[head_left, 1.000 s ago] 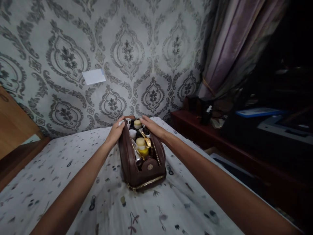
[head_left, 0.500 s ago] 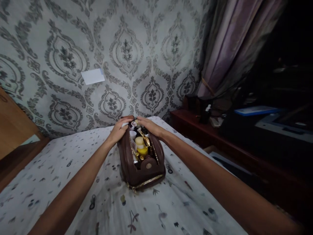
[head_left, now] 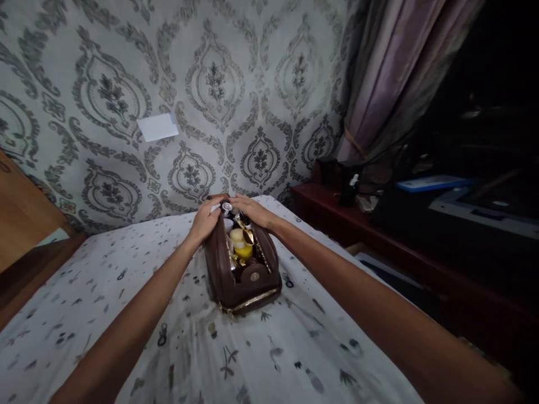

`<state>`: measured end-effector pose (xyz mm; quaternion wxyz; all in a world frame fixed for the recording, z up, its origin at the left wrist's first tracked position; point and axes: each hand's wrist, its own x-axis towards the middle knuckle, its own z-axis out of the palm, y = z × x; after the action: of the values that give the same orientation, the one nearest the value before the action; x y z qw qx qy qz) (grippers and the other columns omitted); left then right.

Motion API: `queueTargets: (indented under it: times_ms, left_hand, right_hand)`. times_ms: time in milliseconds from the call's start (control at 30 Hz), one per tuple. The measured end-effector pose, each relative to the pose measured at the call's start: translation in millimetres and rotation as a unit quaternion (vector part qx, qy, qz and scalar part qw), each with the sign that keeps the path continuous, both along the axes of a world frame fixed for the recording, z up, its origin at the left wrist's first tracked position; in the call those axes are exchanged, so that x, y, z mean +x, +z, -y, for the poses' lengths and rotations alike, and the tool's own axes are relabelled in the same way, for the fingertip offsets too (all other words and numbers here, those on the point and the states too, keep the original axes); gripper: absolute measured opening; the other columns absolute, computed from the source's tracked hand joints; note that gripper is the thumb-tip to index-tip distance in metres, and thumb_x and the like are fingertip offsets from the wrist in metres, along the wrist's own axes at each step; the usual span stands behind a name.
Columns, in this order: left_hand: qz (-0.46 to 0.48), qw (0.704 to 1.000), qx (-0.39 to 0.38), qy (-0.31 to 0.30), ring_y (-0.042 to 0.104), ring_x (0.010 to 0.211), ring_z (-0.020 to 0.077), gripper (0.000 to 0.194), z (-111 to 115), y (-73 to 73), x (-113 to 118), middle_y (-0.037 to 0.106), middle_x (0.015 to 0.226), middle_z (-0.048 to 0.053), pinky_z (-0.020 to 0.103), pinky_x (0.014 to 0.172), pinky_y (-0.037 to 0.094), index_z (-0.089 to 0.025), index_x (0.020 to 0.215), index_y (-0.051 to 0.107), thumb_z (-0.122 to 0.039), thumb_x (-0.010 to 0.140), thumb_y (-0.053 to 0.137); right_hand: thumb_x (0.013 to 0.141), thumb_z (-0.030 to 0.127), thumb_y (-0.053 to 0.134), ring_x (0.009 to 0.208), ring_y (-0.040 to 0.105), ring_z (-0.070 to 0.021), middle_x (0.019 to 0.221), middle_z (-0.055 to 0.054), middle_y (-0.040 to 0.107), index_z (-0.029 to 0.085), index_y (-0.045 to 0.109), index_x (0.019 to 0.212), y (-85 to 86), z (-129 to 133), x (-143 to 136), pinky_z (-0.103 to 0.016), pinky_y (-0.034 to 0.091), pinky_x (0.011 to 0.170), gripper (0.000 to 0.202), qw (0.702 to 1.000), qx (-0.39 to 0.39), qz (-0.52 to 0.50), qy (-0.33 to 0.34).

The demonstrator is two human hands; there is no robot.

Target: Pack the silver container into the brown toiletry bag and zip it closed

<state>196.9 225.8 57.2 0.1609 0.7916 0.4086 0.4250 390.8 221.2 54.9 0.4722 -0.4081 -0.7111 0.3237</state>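
Dark brown leather zip bag (head_left: 242, 290), gaping open, sits on white fabric sheet w/ small grey prints (head_left: 105, 286). L hand (head_left: 205, 223) at its far L rim, R hand (head_left: 255, 213) at far R rim; fingers bent over edges, can't tell if gripping. Vs. a sec ago hands are closer tog., so far end of opening looks narrower. Inside: round yellow jar w/ pale lid (head_left: 241, 248), shiny gold-coloured item (head_left: 248, 237), round silver cap (head_left: 227, 207) nr L fingers
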Motion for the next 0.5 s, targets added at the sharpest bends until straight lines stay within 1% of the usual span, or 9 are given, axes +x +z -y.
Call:
queueTargets:
  times_ms: [100, 200, 233, 300, 400, 500]
  left_hand:
    - [0.037, 0.999, 0.002, 0.036, 0.056, 0.133, 0.0253, 0.045, 8.9, 1.6, 4.2, 0.068, 0.135, 0.009, 0.046, 0.121, 0.034, -0.017, 0.124, 0.071, -0.019, 0.085, 0.048]
    - [0.122, 0.99, -0.04, 0.053, 0.052, 0.138, 0.0247, 0.045, 28.1, 1.6, 1.3, 0.064, 0.141, 0.011, 0.043, 0.123, 0.032, -0.014, 0.128, 0.067, -0.019, 0.088, 0.049]
    - [0.153, 0.986, -0.047, 0.049, 0.051, 0.14, 0.0243, 0.044, 37.1, -0.3, -0.2, 0.061, 0.144, 0.011, 0.042, 0.123, 0.031, -0.014, 0.131, 0.065, -0.022, 0.09, 0.049]
    - [0.199, 0.979, -0.034, 0.032, 0.048, 0.142, 0.0234, 0.044, 56.6, -6.6, -1.4, 0.058, 0.148, 0.009, 0.042, 0.125, 0.029, -0.018, 0.135, 0.062, -0.032, 0.095, 0.049]
    - [0.221, 0.975, -0.017, 0.021, 0.046, 0.144, 0.0239, 0.043, 78.4, -16.7, 2.7, 0.058, 0.147, 0.008, 0.043, 0.126, 0.026, -0.021, 0.134, 0.063, -0.039, 0.097, 0.051]
    - [0.226, 0.973, -0.023, 0.033, 0.048, 0.142, 0.026, 0.04, 83.9, -21.5, 7.3, 0.061, 0.144, 0.008, 0.045, 0.125, 0.028, -0.02, 0.129, 0.066, -0.039, 0.096, 0.054]
  right_hand:
    - [0.078, 0.046, 0.074, 0.148, 0.041, -0.0316, 0.126, 0.0, 0.074, 0.029, 0.081, 0.098, 0.5, -0.3, -2.9, -0.054, 0.018, 0.127, 0.027, 1.0, -0.004, -0.016, -0.015]
    - [0.08, 0.057, 0.071, 0.149, 0.038, -0.0308, 0.134, 0.001, 0.069, 0.029, 0.078, 0.107, -1.5, 8.2, 0.3, -0.055, 0.017, 0.127, 0.039, 0.998, -0.013, -0.037, -0.039]
    - [0.081, 0.061, 0.068, 0.149, 0.038, -0.0307, 0.138, 0.0, 0.067, 0.028, 0.077, 0.111, -3.1, 13.3, 2.0, -0.054, 0.017, 0.128, 0.044, 0.998, -0.018, -0.048, -0.048]
    - [0.083, 0.065, 0.065, 0.148, 0.04, -0.0304, 0.144, -0.003, 0.062, 0.026, 0.075, 0.118, -6.5, 25.0, 3.9, -0.052, 0.019, 0.128, 0.053, 0.995, -0.028, -0.08, -0.057]
    - [0.085, 0.064, 0.064, 0.146, 0.043, -0.0289, 0.148, -0.004, 0.058, 0.025, 0.07, 0.125, -9.0, 40.1, 0.5, -0.048, 0.022, 0.128, 0.057, 0.991, -0.033, -0.116, -0.061]
    - [0.087, 0.061, 0.062, 0.147, 0.043, -0.0276, 0.149, -0.003, 0.058, 0.023, 0.068, 0.128, -7.0, 48.8, -4.9, -0.046, 0.021, 0.128, 0.056, 0.991, -0.038, -0.107, -0.068]
